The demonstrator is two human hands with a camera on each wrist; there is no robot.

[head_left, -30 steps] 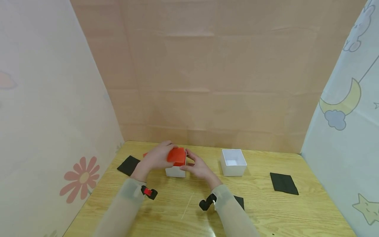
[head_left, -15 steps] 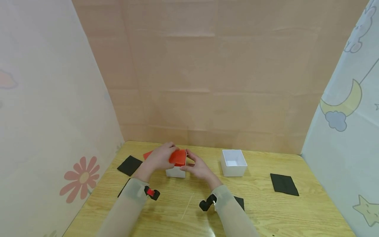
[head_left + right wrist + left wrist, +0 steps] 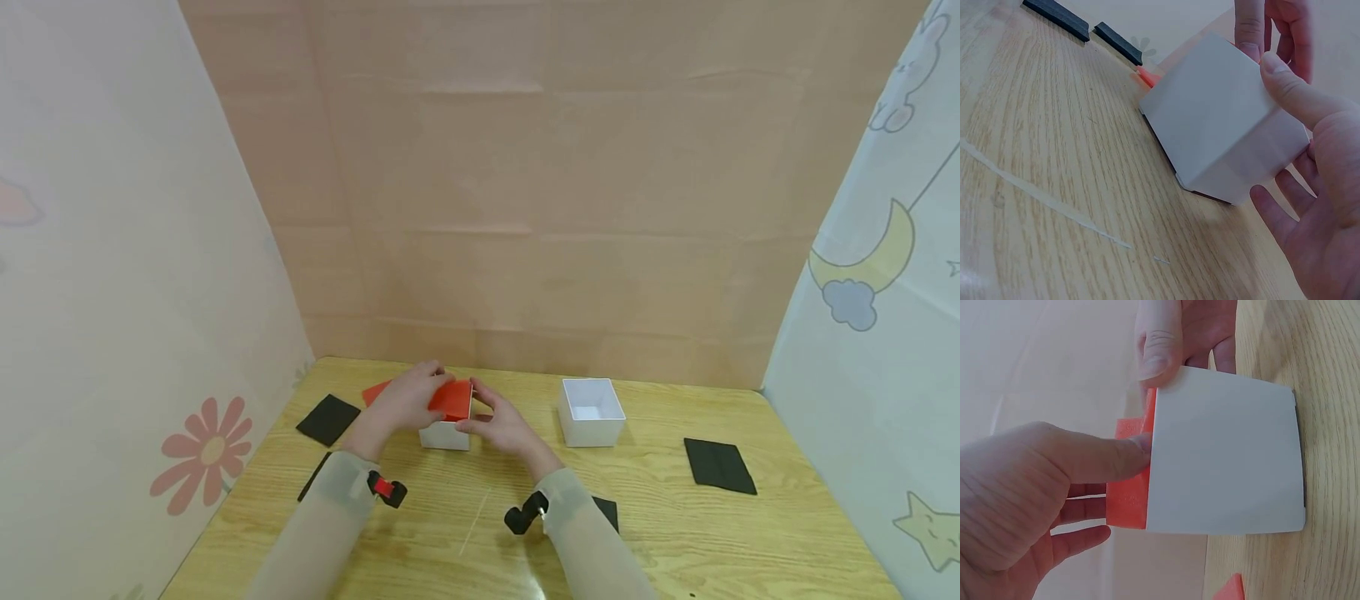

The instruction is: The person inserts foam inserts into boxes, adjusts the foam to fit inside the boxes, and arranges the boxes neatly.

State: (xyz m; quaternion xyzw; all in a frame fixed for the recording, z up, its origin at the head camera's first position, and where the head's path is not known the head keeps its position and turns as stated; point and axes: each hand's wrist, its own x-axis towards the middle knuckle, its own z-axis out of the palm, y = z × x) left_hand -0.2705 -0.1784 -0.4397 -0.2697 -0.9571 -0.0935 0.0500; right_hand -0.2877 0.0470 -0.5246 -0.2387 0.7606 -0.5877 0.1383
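Note:
A white square box (image 3: 444, 437) stands on the wooden table, a little left of the middle. At its open top sits a red square sheet (image 3: 454, 402), partly within the rim and partly above it in the left wrist view. My left hand (image 3: 407, 400) pinches this sheet, thumb at the near rim and fingers behind. My right hand (image 3: 508, 423) grips the box's right side, its thumb (image 3: 1291, 87) at the top edge. Another red sheet (image 3: 373, 392) lies on the table to the left, partly hidden by the left hand. The inside of the box is hidden.
A second white box (image 3: 592, 425) stands open to the right. Black square sheets lie about: one at far left (image 3: 327, 419), one at right (image 3: 720, 466), others partly under the left sleeve (image 3: 313, 477) and beside the right sleeve (image 3: 607, 512). Patterned walls flank the table.
My left hand has shifted slightly right, and the red sheet now lies a little lower and flatter at the box's top. The right hand and the box have stayed put.

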